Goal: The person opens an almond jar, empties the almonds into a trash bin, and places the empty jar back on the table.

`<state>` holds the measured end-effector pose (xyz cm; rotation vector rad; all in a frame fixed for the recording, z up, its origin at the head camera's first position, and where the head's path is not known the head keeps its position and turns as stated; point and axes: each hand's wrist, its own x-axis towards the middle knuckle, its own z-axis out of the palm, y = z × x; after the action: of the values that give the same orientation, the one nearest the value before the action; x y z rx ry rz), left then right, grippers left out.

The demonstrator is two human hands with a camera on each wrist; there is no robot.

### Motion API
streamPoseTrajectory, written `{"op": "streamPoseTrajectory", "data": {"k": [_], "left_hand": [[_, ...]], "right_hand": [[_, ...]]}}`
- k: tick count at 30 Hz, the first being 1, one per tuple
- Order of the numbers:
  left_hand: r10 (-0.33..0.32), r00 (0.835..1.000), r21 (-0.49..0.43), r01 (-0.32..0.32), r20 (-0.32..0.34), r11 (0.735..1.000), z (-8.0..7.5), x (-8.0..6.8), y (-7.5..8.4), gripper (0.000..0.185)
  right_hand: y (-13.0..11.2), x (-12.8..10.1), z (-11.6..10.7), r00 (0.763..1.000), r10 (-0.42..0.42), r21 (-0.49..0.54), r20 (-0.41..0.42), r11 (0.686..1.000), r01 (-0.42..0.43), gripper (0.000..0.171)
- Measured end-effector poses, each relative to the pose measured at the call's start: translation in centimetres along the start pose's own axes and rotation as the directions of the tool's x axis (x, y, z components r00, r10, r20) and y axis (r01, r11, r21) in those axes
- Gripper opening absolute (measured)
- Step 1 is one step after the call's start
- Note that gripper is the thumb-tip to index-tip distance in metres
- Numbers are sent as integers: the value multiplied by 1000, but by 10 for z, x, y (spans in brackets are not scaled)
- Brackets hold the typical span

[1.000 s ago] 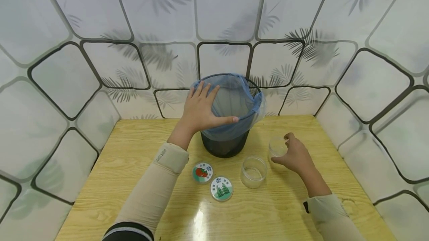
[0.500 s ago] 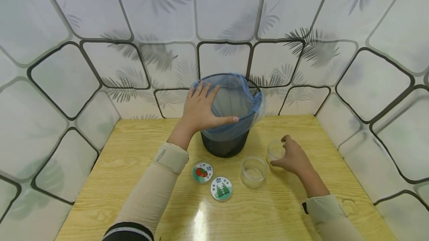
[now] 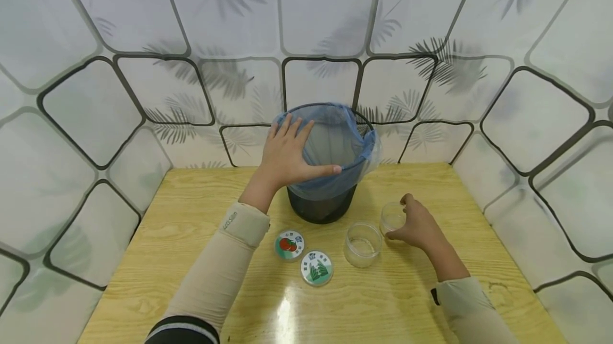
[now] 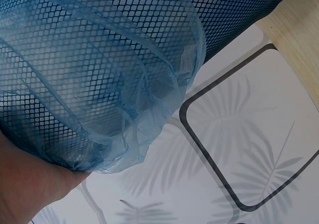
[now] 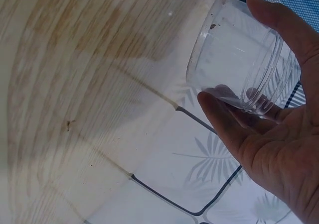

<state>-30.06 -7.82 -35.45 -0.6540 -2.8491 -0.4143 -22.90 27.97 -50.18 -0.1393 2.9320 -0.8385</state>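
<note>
My left hand (image 3: 287,155) rests with straight, spread fingers on the rim of a black mesh trash bin (image 3: 322,208). A thin blue bag (image 4: 149,109) lines the bin and folds over its rim. On the right, my right hand (image 3: 421,224) grips a clear plastic jar (image 5: 234,52) round its side, thumb and fingers on opposite sides. In the right wrist view the jar has a threaded mouth and a few small dark specks; it is low at the tabletop. A second clear jar (image 3: 362,253) stands upright just left of it.
Two round lids lie in front of the bin: one with a red tomato picture (image 3: 289,246), one with a green vegetable picture (image 3: 316,268). All stand on a wooden table (image 3: 201,216). A leaf-patterned wall (image 3: 239,30) closes off the back and sides.
My right hand has shifted slightly left and toward me with the jar, bringing it nearer the other jar. The left hand, bin and lids stay put.
</note>
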Motion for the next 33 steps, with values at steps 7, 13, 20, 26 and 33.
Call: {"op": "streamPoseTrajectory", "data": {"k": [7,13,20,26,33], "left_hand": [[-1,1000,-7,0,-1,1000,-1,1,0,126],[-1,1000,-12,1,-3,1000,-1,2,0,126],[3,1000,-10,-3,-1,1000,0,2,-1,125],[2,1000,-19,-2,-2,1000,0,1,0,125],[4,1000,-15,-4,-5,1000,0,1,-1,125]], "right_hand": [[-1,1,1,1000,-5,-1,7,1000,5,92],[0,2,2,1000,4,-4,19,1000,-4,93],[2,2,4,1000,12,-1,27,1000,-12,93],[2,2,6,998,39,5,46,999,-39,96],[2,1,5,996,59,1,72,998,-59,109]]}}
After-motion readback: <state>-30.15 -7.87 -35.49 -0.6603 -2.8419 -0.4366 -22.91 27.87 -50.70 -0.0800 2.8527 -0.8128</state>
